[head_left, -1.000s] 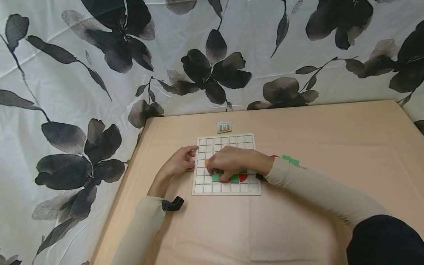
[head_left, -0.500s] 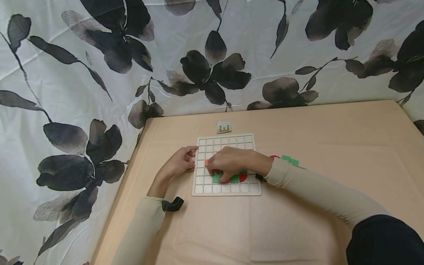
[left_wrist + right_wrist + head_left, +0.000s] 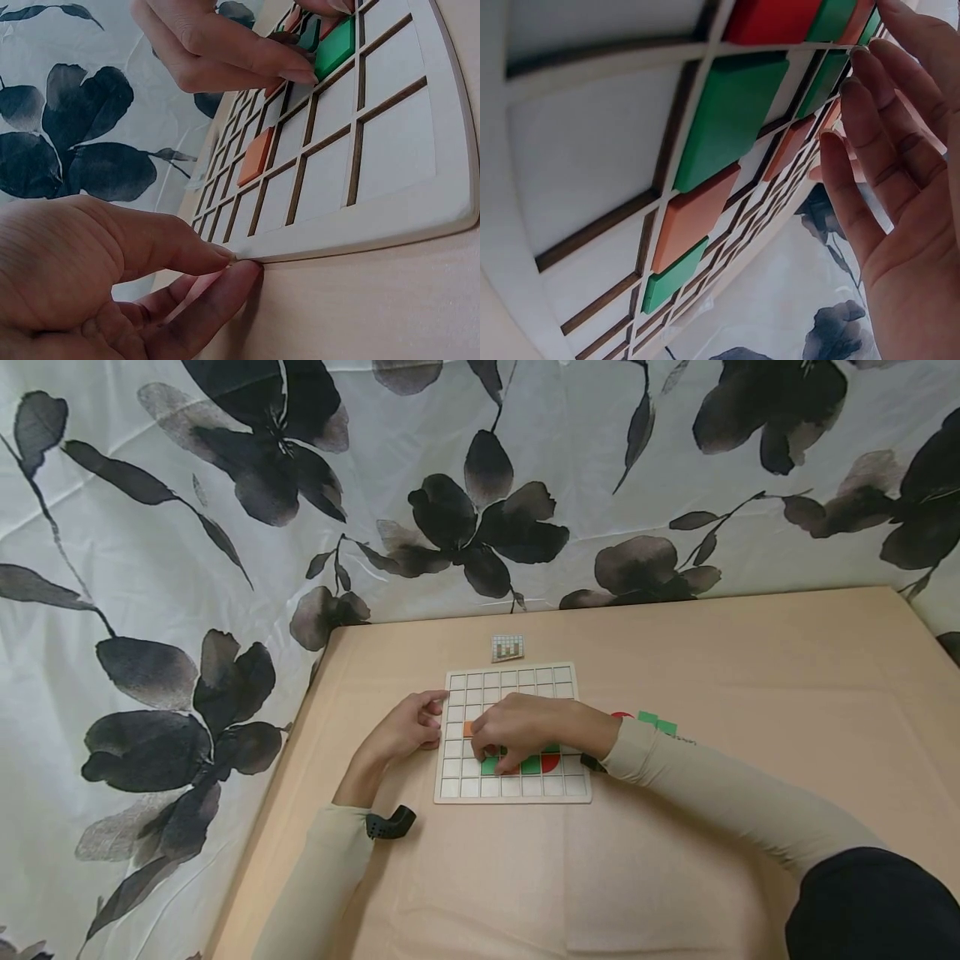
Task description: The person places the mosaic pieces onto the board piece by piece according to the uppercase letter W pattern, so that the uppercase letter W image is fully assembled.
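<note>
A white grid board (image 3: 459, 787) lies on the table with coloured tiles in its cells. My left hand (image 3: 407, 727) pinches the board's left edge between thumb and fingers, as the left wrist view shows. My right hand (image 3: 517, 727) bends over the lower middle of the board, thumb and fingertips around a small dark green tile, largely hidden by the fingers. Close beside these fingertips sits a green tile (image 3: 335, 49), with an orange tile (image 3: 256, 157) farther left. The right wrist view shows a red tile (image 3: 769, 19), another green tile (image 3: 731, 120) and an orange tile (image 3: 697, 217).
A small card with a printed grid (image 3: 507, 647) lies behind the board. Right of the board, a red piece (image 3: 621, 714) and loose green tiles (image 3: 666, 727) rest by the right sleeve. A floral cloth (image 3: 420, 443) hangs behind and left of the table (image 3: 750, 685).
The right hand's fingertips have shifted very slightly to the right over the board. The left hand and the board stay where they were.
</note>
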{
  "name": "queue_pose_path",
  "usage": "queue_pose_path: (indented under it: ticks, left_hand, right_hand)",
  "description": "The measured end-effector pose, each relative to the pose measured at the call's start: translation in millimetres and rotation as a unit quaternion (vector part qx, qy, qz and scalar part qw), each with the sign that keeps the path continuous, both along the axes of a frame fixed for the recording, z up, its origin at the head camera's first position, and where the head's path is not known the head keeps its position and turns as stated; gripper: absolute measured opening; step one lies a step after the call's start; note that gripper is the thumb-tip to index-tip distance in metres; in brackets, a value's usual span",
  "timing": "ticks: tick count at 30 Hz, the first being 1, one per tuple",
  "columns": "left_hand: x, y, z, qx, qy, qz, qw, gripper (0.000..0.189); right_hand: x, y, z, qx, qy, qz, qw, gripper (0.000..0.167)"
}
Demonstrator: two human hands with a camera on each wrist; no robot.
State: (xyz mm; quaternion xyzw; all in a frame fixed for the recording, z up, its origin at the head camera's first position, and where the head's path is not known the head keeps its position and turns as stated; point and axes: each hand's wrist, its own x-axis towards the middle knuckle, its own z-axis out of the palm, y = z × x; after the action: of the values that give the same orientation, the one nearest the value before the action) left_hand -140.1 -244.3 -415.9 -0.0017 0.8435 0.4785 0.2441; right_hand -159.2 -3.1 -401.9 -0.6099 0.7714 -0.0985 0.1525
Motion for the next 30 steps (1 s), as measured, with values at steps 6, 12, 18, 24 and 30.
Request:
queue_pose_path:
  ticks: [6, 12, 18, 24, 30]
  left_hand:
    - [0.7, -0.2, 1.2, -0.003, 0.001, -0.003, 1.0, 0.07]
    - [0.9, -1.1, 1.1, 0.004, 0.002, -0.006, 1.0, 0.071]
    - [2.8, -2.6, 2.1, 0.001, 0.006, -0.012, 0.9999, 0.069]
    - [2.5, -3.4, 1.3, -0.007, 0.008, -0.01, 0.9999, 0.07]
    - [2.7, -2.7, 1.9, -0.01, 0.001, -0.004, 0.9999, 0.069]
  right_hand:
    - [-1.6, 6.0, 5.0, 0.0, -0.042, -0.015, 0.999, 0.023]
    - [-5.0, 21.1, 6.6, -0.006, -0.057, -0.027, 0.998, 0.022]
    - [-6.1, 41.7, 4.6, -0.013, -0.073, -0.051, 0.9959, 0.018]
    - [-6.6, 61.3, 6.4, -0.009, -0.096, -0.09, 0.9912, 0.023]
    - [-7.9, 82.2, 8.4, -0.015, -0.106, -0.112, 0.9879, 0.028]
